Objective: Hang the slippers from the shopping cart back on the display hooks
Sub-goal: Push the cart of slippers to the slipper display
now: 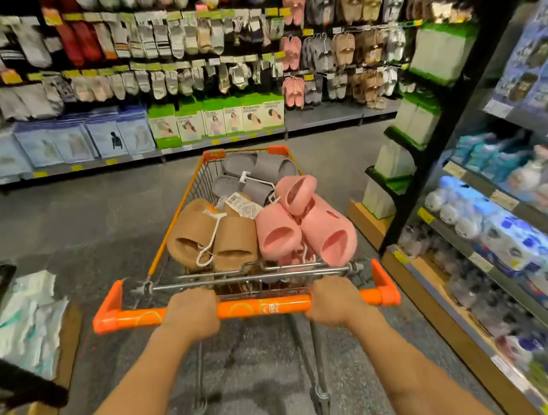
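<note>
Gripping the orange handle bar [264, 305] of the shopping cart [177, 215], we have both hands wrapped fully round it: our left hand [194, 315] sits left of the bar's middle, our right hand [335, 299] near its right end, fingers curled over the top and knuckles facing us.

In the cart's basket we see three kinds of slippers heaped together. The tan slippers [212, 237] lie nearest us on the left, paired and joined by a white hanger loop [210, 246], openings toward us. The pink slippers [305, 224] are piled on the right, one leaning over the basket's right rim. The grey slippers [255, 177] rest at the far end, with a white barcode tag [241, 202] lying between them and the tan pair.

Ahead, across the grey aisle floor [77, 217], we face the display wall; its hooks at the upper right carry hanging slippers [345, 43] in pink, grey, tan and white columns, with socks [148, 40] to their left. A dark shelving unit [443, 138] stands close on our right, its corner just beside the cart's right side. Open floor lies to the left and in front of the cart.
</note>
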Demonstrator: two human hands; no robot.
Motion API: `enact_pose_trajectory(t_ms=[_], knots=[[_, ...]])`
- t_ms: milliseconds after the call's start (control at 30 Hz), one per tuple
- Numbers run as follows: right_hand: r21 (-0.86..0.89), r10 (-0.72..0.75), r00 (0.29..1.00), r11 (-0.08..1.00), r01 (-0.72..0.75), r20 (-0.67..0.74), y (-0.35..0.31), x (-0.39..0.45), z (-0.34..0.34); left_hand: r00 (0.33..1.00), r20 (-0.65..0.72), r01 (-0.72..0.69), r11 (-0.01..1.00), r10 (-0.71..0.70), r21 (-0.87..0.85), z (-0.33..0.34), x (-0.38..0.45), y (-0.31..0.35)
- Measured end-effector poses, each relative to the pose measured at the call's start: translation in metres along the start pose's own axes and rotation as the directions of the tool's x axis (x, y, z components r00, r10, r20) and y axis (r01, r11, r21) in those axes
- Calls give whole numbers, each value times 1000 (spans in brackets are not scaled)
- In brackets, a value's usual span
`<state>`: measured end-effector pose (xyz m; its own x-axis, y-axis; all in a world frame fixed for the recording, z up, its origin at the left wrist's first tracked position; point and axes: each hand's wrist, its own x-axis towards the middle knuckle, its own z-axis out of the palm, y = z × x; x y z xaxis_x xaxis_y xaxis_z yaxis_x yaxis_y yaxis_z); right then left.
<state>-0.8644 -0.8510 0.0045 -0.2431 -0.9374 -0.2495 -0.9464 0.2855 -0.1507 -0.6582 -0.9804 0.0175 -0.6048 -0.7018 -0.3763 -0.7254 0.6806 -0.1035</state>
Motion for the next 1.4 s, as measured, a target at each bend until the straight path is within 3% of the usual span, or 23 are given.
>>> enact_pose_trajectory(t_ms=[367, 867, 1400], knots=[[9, 59, 998, 998, -60, 7, 68, 228, -62, 996, 28, -86, 996, 87, -12, -87, 237, -50], [38, 248, 968, 968, -247, -39, 157, 533, -171, 974, 0, -226, 964, 228, 139, -232, 583, -105], [137, 415, 906, 905, -401, -89, 336, 808, -270, 927, -25, -360, 908, 374, 215, -386, 948, -66]])
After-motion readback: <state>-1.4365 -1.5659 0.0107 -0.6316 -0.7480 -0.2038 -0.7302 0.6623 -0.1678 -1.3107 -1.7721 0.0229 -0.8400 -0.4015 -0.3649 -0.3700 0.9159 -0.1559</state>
